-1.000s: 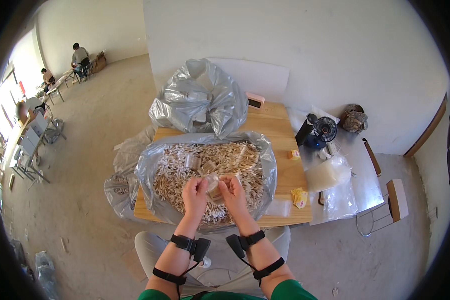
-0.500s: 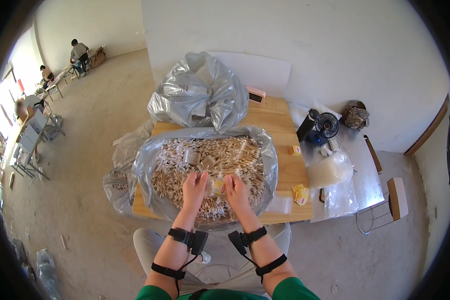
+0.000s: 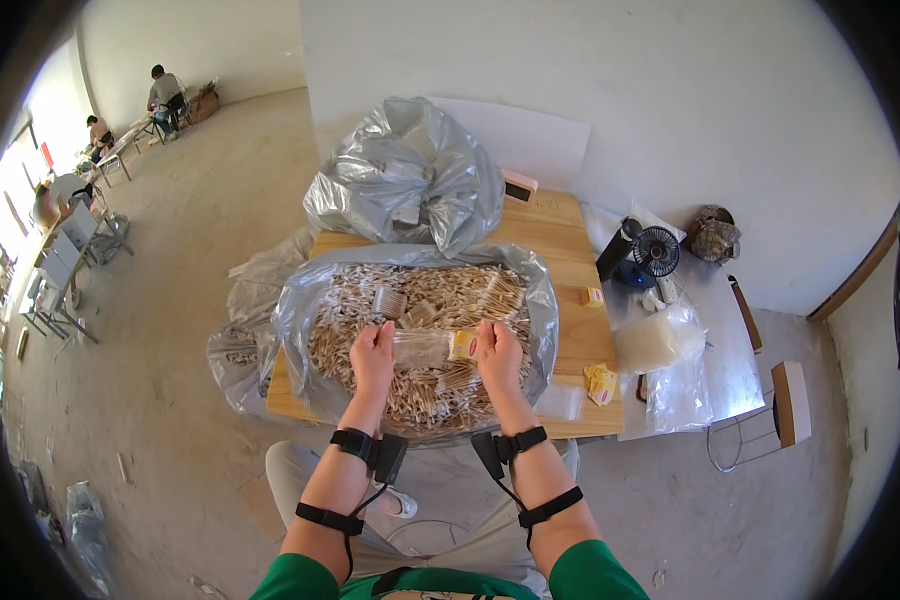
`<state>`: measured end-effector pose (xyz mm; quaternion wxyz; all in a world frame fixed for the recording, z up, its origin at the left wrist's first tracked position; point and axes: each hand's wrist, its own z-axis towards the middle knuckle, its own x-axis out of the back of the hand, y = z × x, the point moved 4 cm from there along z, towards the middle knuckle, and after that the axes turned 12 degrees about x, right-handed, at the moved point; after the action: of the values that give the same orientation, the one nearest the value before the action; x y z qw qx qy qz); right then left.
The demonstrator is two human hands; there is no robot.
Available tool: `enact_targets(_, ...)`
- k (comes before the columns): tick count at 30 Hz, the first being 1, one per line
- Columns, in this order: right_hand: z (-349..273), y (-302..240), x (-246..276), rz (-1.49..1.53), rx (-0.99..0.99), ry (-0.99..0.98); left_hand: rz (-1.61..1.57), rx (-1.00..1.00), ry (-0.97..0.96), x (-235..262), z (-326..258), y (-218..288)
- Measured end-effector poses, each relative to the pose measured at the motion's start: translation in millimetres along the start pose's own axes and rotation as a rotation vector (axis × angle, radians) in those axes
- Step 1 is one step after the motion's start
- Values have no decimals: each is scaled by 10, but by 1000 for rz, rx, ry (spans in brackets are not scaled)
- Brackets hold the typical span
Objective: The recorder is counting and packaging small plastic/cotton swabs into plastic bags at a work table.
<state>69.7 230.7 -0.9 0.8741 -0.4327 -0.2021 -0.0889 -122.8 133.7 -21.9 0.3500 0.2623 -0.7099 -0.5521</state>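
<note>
Between my two hands a small clear plastic bag (image 3: 420,348) is stretched out flat. My left hand (image 3: 373,355) pinches its left end, and my right hand (image 3: 499,353) grips the right end, beside a yellow and white card (image 3: 463,345) that seems to be inside the bag. Both hands are closed and hover over a heap of cotton swabs (image 3: 345,315). The heap fills a container lined with a grey plastic sack (image 3: 542,315). Some swabs lie in neat bundles (image 3: 389,302) on top of the loose ones.
Behind the heap stands another bulging grey sack (image 3: 400,185) on the wooden table (image 3: 570,260). To the right are yellow cards (image 3: 600,384), a small yellow box (image 3: 592,297), a stack of clear bags (image 3: 660,340) and a fan (image 3: 655,250). Other people sit far left.
My hands have moved apart and slightly away from me, drawing the clear bag out lengthwise. The yellow card now sits toward its right end, by my right hand.
</note>
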Motion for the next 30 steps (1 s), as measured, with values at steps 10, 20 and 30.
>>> enact_targets(10, -43, -19, -54, -290, 153, -226, 395, -310, 280, 410, 128, 56)
enact_targets(20, -156, 68, 39, -36, -34, -31, 110, -452, 496, 1190, 48, 260)
enact_targets(30, -377, -42, -22, -119, 98, -72, -198, -170, 295, 980, -377, -325)
